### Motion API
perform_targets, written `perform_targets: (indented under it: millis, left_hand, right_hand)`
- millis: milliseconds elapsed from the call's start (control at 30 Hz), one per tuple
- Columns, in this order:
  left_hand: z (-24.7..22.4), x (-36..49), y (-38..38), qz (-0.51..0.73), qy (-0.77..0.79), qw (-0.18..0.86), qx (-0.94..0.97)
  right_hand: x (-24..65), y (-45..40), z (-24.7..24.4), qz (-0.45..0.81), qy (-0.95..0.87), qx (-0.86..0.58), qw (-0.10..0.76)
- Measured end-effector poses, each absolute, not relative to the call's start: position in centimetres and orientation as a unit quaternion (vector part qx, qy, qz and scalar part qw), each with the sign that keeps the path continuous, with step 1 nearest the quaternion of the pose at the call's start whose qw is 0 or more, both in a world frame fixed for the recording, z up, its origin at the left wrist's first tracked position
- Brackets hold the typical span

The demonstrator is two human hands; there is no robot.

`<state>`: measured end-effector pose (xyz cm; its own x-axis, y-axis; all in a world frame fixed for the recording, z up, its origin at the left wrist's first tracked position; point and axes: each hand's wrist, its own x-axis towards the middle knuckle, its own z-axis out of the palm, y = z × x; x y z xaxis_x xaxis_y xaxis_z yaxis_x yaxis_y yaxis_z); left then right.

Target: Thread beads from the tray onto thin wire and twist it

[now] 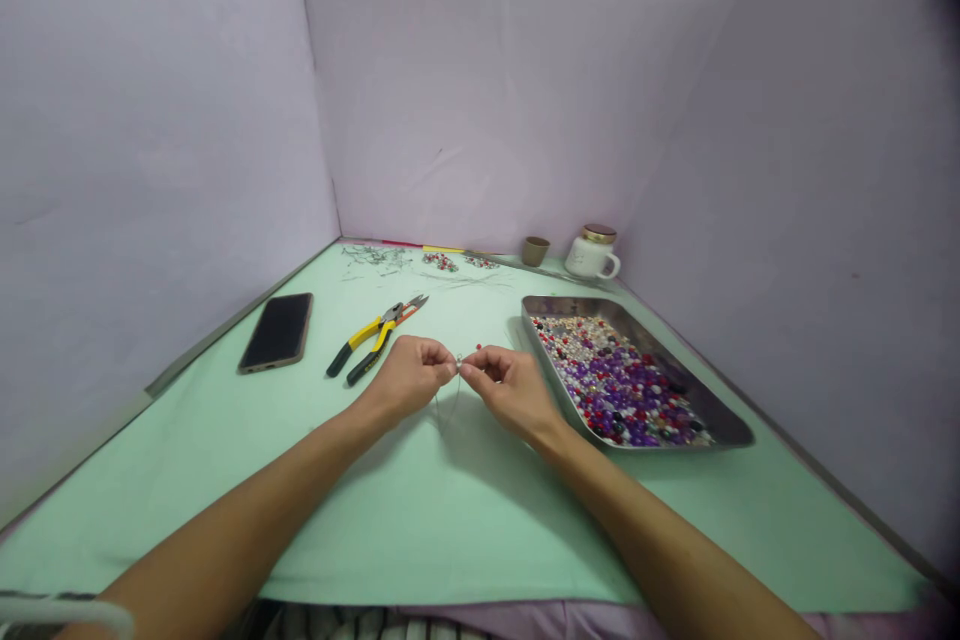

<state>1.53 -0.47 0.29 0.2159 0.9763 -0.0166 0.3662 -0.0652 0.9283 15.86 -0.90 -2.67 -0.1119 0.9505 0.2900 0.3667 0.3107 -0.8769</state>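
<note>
The left hand [409, 375] and right hand [517, 388] each have thumb and finger pressed together on a small wire piece [459, 361], held between them above the middle of the tabletop [450, 520]. It should be light, springy and easily bent, best pinched at its middle, where the thin strands meet. At right, round, glossy beads lie in a smooth metal tray [712, 420]; far left, pliers [385, 331] have sleek yellow-black handles.

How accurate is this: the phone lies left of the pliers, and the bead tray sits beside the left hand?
The bead tray sits beside the right hand, not the left hand: see the head view. The phone does lie left of the pliers.
</note>
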Motion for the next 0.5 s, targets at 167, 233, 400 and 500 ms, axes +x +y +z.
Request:
perform_targets:
  millis: [167,233,400,500]
  left_hand:
    - [0.34,1.38,-0.29,0.333,0.503,0.427,0.674]
    - [0.34,1.23,-0.23,0.327,0.493,0.423,0.686]
    - [0.21,1.05,-0.15,0.320,0.475,0.442,0.691]
    - [0.06,1.07,-0.02,0.323,0.461,0.449,0.694]
  right_hand:
    - [15.86,-0.92,-2.46,0.350,-0.665,-0.470,0.462]
    - [15.87,-0.90,-2.36,0.375,-0.655,-0.464,0.463]
    - [15.96,-0.88,-2.30,0.426,-0.630,-0.457,0.462]
    - [15.96,-0.87,-2.39,0.434,-0.626,-0.454,0.462]
